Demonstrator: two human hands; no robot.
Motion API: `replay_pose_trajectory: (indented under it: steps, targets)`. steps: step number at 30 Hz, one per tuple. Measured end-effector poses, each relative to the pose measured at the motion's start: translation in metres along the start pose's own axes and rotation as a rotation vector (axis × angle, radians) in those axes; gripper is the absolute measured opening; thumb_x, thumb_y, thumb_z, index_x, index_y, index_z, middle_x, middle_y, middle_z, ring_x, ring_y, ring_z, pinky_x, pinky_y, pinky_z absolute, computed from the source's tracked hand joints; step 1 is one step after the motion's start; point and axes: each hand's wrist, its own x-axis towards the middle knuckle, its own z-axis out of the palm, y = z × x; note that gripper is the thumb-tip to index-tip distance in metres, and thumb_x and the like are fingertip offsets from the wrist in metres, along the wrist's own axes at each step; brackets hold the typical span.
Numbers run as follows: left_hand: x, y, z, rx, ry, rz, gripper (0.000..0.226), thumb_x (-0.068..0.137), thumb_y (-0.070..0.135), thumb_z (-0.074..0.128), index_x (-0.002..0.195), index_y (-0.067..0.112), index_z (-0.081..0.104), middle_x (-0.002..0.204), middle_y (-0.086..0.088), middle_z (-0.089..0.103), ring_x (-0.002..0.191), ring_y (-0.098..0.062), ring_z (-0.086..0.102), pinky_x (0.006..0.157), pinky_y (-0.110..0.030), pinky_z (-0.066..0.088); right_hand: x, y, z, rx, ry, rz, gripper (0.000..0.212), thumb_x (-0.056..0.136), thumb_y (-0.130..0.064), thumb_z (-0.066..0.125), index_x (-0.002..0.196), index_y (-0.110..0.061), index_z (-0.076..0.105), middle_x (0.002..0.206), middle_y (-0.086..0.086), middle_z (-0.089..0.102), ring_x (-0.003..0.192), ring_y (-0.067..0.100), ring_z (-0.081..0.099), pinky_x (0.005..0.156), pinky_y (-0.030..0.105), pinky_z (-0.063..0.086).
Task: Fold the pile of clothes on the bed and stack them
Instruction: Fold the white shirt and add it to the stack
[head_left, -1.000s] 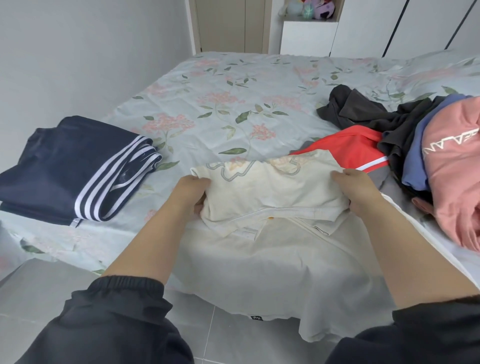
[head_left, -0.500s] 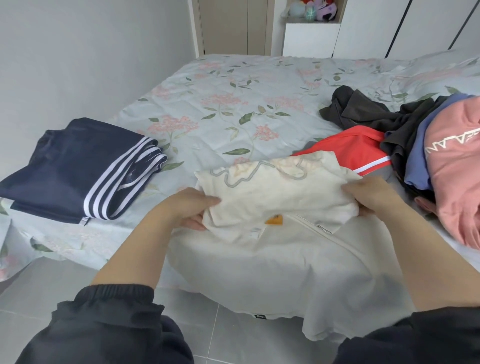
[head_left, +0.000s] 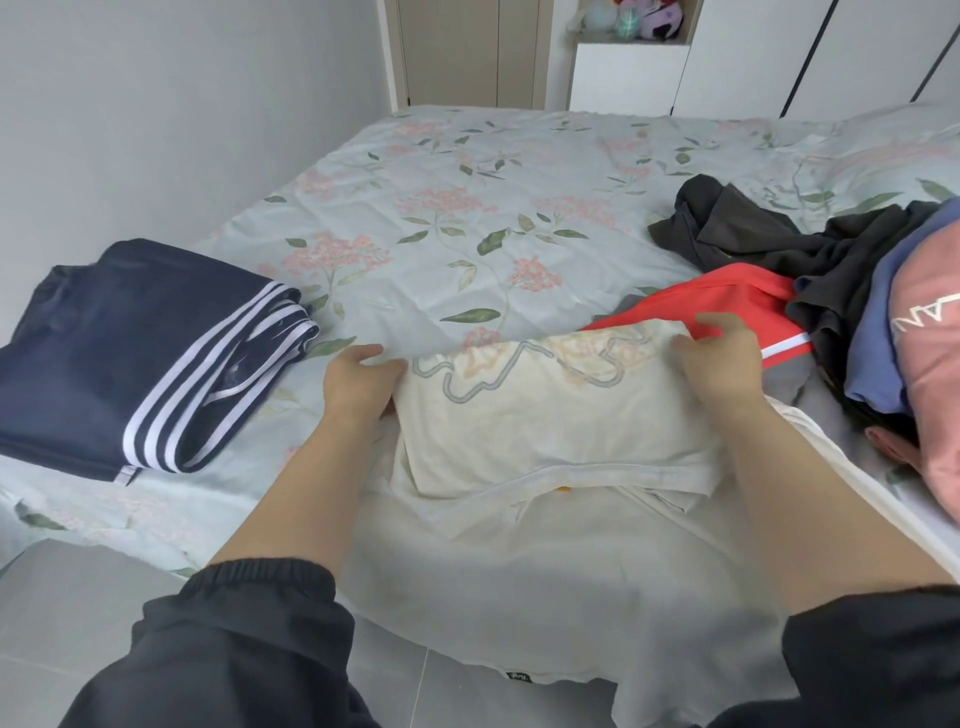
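Left grip (head_left: 358, 387), right grip (head_left: 719, 364) — pinching cream shirt (head_left: 545, 431)

Bare floral bedsheet (head_left: 467, 171) open from 11 to 12 o'clock of the cream shirt (head_left: 545, 431), wide lane to the far edge; folded navy trousers (head_left: 104, 353) block 9 to 10 o'clock, strip of sheet between them and the left hand (head_left: 358, 384); unfolded pile (head_left: 831, 291) crowds 1 to 3 o'clock, its red garment (head_left: 727, 296) just beside the right hand (head_left: 722, 369); both hands grip the shirt's far corners; at 6 o'clock the shirt hangs over the bed edge above grey floor (head_left: 52, 597).
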Motion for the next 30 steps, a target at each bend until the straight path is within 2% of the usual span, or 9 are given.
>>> replay_pose_trajectory:
  steps: [3, 7, 10, 12, 14, 16, 18, 27, 30]
  targets:
    - [0.007, -0.004, -0.003, 0.032, 0.051, 0.015, 0.034, 0.083, 0.009, 0.067, 0.117, 0.014, 0.063, 0.080, -0.011, 0.061, 0.063, -0.026, 0.058, 0.061, -0.031, 0.050, -0.003, 0.004, 0.003, -0.033, 0.079, -0.095, 0.033, 0.082, -0.002, 0.054, 0.114, -0.007, 0.062, 0.072, 0.007, 0.061, 0.075, 0.029, 0.055, 0.072, 0.028, 0.040]
    - [0.003, -0.005, -0.005, 0.404, 0.075, 0.166, 0.039, 0.083, 0.008, 0.059, 0.122, 0.014, 0.060, 0.098, -0.013, 0.066, 0.092, -0.032, 0.063, 0.082, -0.037, 0.052, -0.006, 0.004, 0.007, -0.298, 0.017, -0.129, 0.032, 0.086, -0.002, 0.051, 0.117, -0.004, 0.056, 0.108, 0.023, 0.062, 0.099, 0.041, 0.057, 0.078, 0.036, 0.040]
    - [-0.010, 0.002, 0.004, 0.698, 0.267, 0.578, 0.052, 0.083, 0.003, 0.051, 0.135, 0.011, 0.048, 0.118, -0.016, 0.056, 0.110, -0.036, 0.051, 0.086, -0.043, 0.043, -0.015, -0.013, 0.015, -0.504, 0.033, -0.251, 0.043, 0.083, -0.009, 0.056, 0.125, -0.002, 0.047, 0.121, 0.023, 0.050, 0.106, 0.041, 0.049, 0.084, 0.046, 0.040]
    - [-0.023, 0.007, 0.022, 0.736, 0.186, 0.873, 0.049, 0.085, 0.003, 0.050, 0.134, 0.007, 0.050, 0.124, -0.017, 0.055, 0.113, -0.036, 0.047, 0.093, -0.045, 0.039, -0.030, -0.027, 0.026, -0.546, -0.057, -0.474, 0.052, 0.084, -0.015, 0.056, 0.134, -0.003, 0.044, 0.135, 0.021, 0.044, 0.119, 0.038, 0.042, 0.095, 0.046, 0.036]
    - [-0.037, 0.002, 0.041, 0.905, -0.067, 0.983, 0.045, 0.091, 0.012, 0.045, 0.136, 0.011, 0.049, 0.135, -0.012, 0.052, 0.126, -0.032, 0.040, 0.103, -0.043, 0.033, -0.047, -0.034, 0.041, -0.550, -0.303, -0.685, 0.053, 0.094, -0.024, 0.048, 0.144, -0.011, 0.036, 0.151, 0.014, 0.032, 0.137, 0.032, 0.030, 0.111, 0.044, 0.023]
    - [-0.042, -0.015, 0.053, 1.193, -0.257, 0.903, 0.048, 0.100, 0.029, 0.031, 0.146, 0.019, 0.032, 0.153, -0.003, 0.031, 0.143, -0.024, 0.018, 0.114, -0.043, 0.015, -0.059, -0.030, 0.054, -0.606, -0.541, -0.736, 0.051, 0.101, -0.036, 0.033, 0.150, -0.025, 0.025, 0.158, 0.001, 0.019, 0.146, 0.022, 0.013, 0.116, 0.043, 0.008]
    - [-0.038, -0.027, 0.054, 1.343, -0.340, 0.749, 0.053, 0.101, 0.042, 0.016, 0.152, 0.027, 0.012, 0.161, 0.005, 0.008, 0.148, -0.021, 0.000, 0.117, -0.046, -0.001, -0.058, -0.018, 0.058, -0.685, -0.605, -0.689, 0.052, 0.101, -0.046, 0.021, 0.151, -0.033, 0.016, 0.160, -0.007, 0.010, 0.147, 0.015, 0.005, 0.116, 0.045, 0.000]
    - [-0.022, -0.022, 0.025, 1.384, -0.131, 0.437, 0.063, 0.098, 0.051, 0.007, 0.153, 0.022, 0.001, 0.161, 0.006, -0.007, 0.146, -0.026, -0.015, 0.114, -0.058, -0.005, -0.006, 0.014, 0.026, -0.858, -0.317, -0.221, 0.063, 0.097, -0.050, 0.013, 0.152, -0.019, 0.015, 0.160, -0.001, 0.006, 0.147, 0.022, 0.001, 0.114, 0.057, -0.004]
    - [-0.031, -0.018, 0.036, 1.409, -0.077, 0.619, 0.062, 0.098, 0.051, 0.010, 0.153, 0.022, 0.005, 0.161, 0.002, -0.004, 0.146, -0.029, -0.016, 0.112, -0.059, -0.006, -0.019, 0.002, 0.035, -0.811, -0.251, -0.352, 0.064, 0.097, -0.049, 0.018, 0.152, -0.017, 0.014, 0.161, 0.005, 0.003, 0.147, 0.024, -0.003, 0.113, 0.056, -0.005]
